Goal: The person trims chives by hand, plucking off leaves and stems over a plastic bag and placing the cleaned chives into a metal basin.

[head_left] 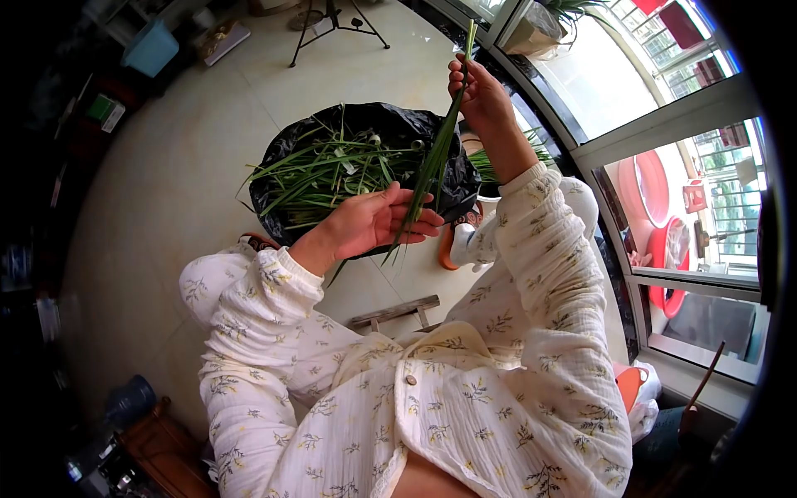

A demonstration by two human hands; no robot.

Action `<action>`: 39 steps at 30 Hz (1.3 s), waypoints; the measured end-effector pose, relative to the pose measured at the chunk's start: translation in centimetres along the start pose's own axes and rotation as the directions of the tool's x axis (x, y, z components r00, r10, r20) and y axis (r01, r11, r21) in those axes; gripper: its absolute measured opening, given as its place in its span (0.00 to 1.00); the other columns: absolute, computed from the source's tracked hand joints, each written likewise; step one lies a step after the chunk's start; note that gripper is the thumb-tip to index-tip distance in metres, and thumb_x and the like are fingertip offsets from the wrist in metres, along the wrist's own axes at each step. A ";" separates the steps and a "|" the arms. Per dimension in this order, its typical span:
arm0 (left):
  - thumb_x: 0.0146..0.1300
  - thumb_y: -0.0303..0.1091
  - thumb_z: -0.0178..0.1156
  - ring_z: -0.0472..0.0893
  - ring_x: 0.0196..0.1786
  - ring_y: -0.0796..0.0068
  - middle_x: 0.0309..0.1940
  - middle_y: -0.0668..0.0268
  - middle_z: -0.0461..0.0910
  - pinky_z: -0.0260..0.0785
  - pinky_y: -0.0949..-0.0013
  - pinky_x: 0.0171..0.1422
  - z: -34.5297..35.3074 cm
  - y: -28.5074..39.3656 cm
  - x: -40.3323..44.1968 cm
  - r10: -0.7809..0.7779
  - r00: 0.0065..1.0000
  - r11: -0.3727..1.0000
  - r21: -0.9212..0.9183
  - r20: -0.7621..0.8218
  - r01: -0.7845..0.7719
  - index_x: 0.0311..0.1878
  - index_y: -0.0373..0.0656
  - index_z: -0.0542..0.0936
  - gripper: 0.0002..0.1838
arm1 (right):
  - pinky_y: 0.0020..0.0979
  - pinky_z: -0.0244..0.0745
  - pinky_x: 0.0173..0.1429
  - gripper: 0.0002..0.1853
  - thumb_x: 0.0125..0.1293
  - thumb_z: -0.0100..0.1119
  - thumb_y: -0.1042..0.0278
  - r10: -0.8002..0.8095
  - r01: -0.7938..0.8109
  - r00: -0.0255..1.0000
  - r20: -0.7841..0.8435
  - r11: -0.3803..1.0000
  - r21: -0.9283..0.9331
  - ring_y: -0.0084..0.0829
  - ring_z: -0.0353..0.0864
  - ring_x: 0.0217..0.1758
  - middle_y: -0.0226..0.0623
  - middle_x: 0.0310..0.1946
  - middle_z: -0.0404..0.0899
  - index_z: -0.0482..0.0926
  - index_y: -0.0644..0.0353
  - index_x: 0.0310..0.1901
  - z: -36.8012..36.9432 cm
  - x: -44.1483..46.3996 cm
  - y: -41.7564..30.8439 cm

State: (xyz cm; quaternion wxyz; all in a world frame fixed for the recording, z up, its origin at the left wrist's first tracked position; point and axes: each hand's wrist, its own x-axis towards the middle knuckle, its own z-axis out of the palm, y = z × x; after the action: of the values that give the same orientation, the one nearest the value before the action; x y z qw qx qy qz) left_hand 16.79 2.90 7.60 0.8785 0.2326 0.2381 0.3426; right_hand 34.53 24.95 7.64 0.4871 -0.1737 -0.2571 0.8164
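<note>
Head view: right hand (485, 98) is gripping probable chives (435, 159), upper centre; left hand (362, 226) is lying open by their tips. Next touch is needing lightness.

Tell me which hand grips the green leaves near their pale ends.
The right hand, farther from the body; the left hand is open against the leaves.

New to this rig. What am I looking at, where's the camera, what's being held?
No robot here: a person works with bare hands. The single picture comes from a camera worn on their head, looking forward and down. The right hand grips a bunch of long green leaves near the pale ends; the open left hand is at the drooping tips. On the tiled floor sits an open black plastic bag with more cut greens in it.
</note>
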 end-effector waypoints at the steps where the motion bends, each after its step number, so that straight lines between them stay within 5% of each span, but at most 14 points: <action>1: 0.74 0.53 0.30 0.72 0.62 0.56 0.59 0.48 0.71 0.63 0.57 0.68 0.0 0.0 -0.2 -0.008 1.000 1.000 0.019 -0.001 0.008 0.66 0.36 0.62 0.31 | 0.27 0.75 0.39 0.13 0.70 0.49 0.71 0.000 0.000 1.000 0.002 1.000 0.004 0.30 0.75 0.35 0.43 0.36 0.75 0.69 0.70 0.51 -0.3 0.2 -0.2; 19: 0.75 0.40 0.38 0.80 0.51 0.58 0.48 0.49 0.78 0.72 0.63 0.58 -2.0 -0.9 -2.5 -0.069 0.995 0.992 0.103 -0.079 0.077 0.57 0.30 0.70 0.22 | 0.26 0.74 0.37 0.12 0.70 0.47 0.72 -0.071 0.071 0.997 -0.013 0.996 0.045 0.31 0.74 0.34 0.44 0.36 0.75 0.69 0.71 0.49 -2.3 1.5 -3.0; 28: 0.71 0.38 0.49 0.80 0.37 0.75 0.35 0.66 0.80 0.73 0.73 0.47 -3.1 -1.8 -2.4 -0.096 0.983 0.990 0.092 -0.154 0.111 0.52 0.33 0.76 0.17 | 0.27 0.72 0.37 0.11 0.71 0.46 0.72 -0.137 0.138 0.990 -0.029 0.990 0.041 0.31 0.72 0.33 0.43 0.35 0.74 0.69 0.71 0.48 -1.7 2.0 -3.2; 39: 0.69 0.36 0.53 0.73 0.26 0.84 0.25 0.72 0.76 0.66 0.81 0.32 -4.3 -1.8 -2.6 0.193 0.923 0.965 0.237 -0.332 -0.117 0.37 0.40 0.78 0.10 | 0.26 0.66 0.32 0.07 0.70 0.47 0.74 -0.255 0.255 0.967 -0.027 0.967 0.018 0.27 0.70 0.29 0.41 0.32 0.74 0.70 0.67 0.46 -1.9 3.0 -4.6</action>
State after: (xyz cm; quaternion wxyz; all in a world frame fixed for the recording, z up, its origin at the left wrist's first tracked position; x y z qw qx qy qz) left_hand 13.45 0.94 3.90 0.7617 0.2782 0.4074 0.4201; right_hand 37.44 29.87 8.74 0.5930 -0.1440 -0.2624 0.7475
